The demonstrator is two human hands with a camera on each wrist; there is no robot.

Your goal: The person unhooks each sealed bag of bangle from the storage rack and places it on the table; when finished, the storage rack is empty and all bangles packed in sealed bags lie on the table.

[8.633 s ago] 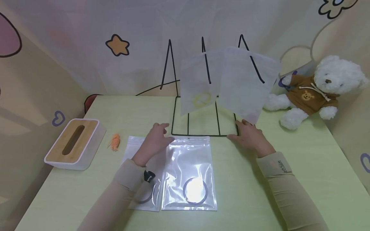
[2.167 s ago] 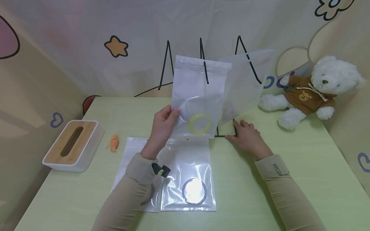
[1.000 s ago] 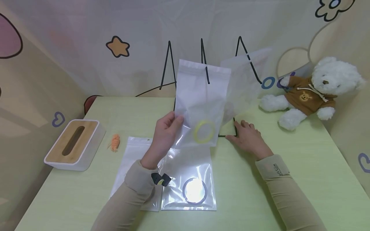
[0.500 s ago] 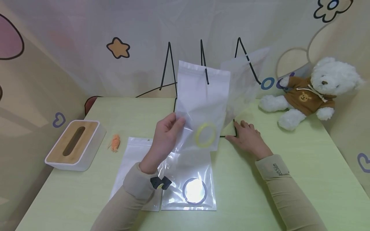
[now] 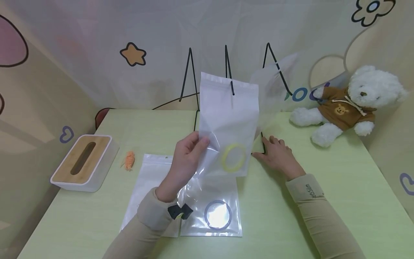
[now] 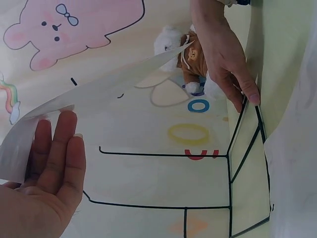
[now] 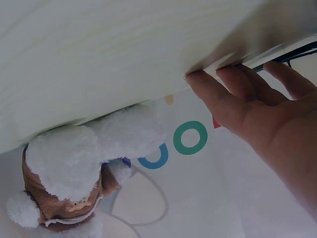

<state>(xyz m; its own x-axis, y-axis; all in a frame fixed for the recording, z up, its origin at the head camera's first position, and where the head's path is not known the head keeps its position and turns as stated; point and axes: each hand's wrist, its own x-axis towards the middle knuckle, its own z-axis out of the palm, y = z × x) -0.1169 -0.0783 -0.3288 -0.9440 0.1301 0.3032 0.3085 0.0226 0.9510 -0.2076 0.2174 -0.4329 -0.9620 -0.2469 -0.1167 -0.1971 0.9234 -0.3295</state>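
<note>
In the head view my left hand (image 5: pixel 185 154) pinches the left edge of a white zip bag (image 5: pixel 226 111) with a yellow ring (image 5: pixel 223 160) inside. The bag's top still has the middle hook (image 5: pixel 232 88) of a black wire rack through it, near the hook's tip. My right hand (image 5: pixel 279 156) rests on the rack's front right base corner, thumb and fingers spread on two rods, as the left wrist view shows at the rack (image 6: pixel 229 173). Another bag (image 5: pixel 265 90) hangs on the right hook. The left hook (image 5: pixel 192 59) bears nothing.
Two bags lie flat on the table: one shows a grey ring (image 5: pixel 207 210); the left bag (image 5: pixel 152 172) is partly under my left arm. Further left are an orange clump (image 5: pixel 129 160) and a tissue box (image 5: pixel 87 162). A white teddy bear (image 5: pixel 346 104) sits at the right.
My left hand has taken hold of the yellow-ring bag and drawn it forward along the middle hook, lower in the head view. My right hand stays at the rack's base corner.
</note>
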